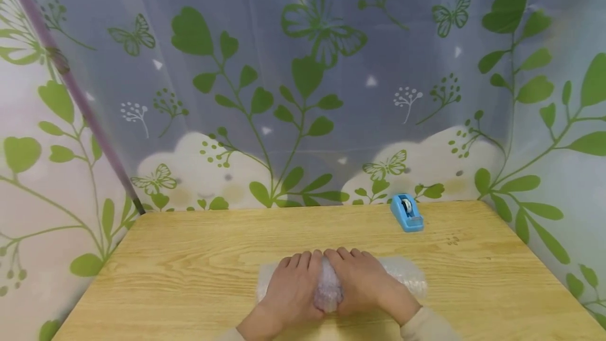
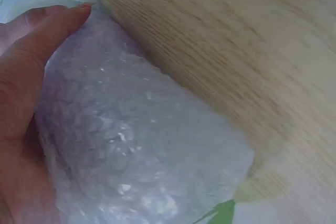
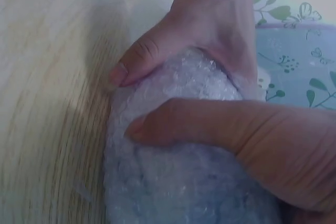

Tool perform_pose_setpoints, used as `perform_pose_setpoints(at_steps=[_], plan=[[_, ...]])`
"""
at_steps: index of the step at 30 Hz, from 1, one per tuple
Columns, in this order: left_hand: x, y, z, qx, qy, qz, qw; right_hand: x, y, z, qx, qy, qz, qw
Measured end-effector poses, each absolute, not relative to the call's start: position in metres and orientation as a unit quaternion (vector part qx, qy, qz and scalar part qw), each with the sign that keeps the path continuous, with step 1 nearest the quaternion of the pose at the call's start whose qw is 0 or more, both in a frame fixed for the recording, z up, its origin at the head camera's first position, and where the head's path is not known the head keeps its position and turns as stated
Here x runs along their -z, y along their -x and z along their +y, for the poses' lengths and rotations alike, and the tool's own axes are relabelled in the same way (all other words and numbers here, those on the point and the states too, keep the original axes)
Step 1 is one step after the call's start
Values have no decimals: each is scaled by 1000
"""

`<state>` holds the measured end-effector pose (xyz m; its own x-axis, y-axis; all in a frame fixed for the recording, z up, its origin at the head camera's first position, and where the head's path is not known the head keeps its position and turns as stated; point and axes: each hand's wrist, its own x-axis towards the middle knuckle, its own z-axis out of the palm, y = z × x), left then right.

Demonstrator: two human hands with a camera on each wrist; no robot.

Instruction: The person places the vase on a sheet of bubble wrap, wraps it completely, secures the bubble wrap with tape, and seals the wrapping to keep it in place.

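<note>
A bubble-wrap bundle (image 1: 329, 287) lies sideways across the wooden table near its front, with a purplish tint at its middle. My left hand (image 1: 294, 284) grips it left of the middle, fingers over the top and thumb on the near side. Close beside it, my right hand (image 1: 361, 279) grips the bundle in the same way. In the left wrist view, clear bubbles cover the bundle (image 2: 131, 129) out to its end. The right wrist view shows both thumbs bent over the wrap (image 3: 184, 171). Whatever lies inside is hidden by the layers.
A blue tape dispenser (image 1: 407, 213) stands at the back right of the table (image 1: 189, 246). Behind and at both sides hangs a curtain (image 1: 265, 83) printed with leaves and butterflies. A thin pole (image 1: 90, 99) slants down at the left to the table's back corner.
</note>
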<state>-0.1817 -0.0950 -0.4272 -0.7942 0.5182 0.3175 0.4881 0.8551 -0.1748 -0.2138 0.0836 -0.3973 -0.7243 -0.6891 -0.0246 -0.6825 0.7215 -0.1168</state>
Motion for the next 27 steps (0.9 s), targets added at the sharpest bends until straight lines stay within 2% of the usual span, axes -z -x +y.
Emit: perform_pose_setpoints(at_steps=[16,27], plan=[[437,191,-98,-15,268,-942,200,402,228,91,101,397,911,40],[439,195,-100,22,271,-947,173,406,233,95,135,388,910,57]])
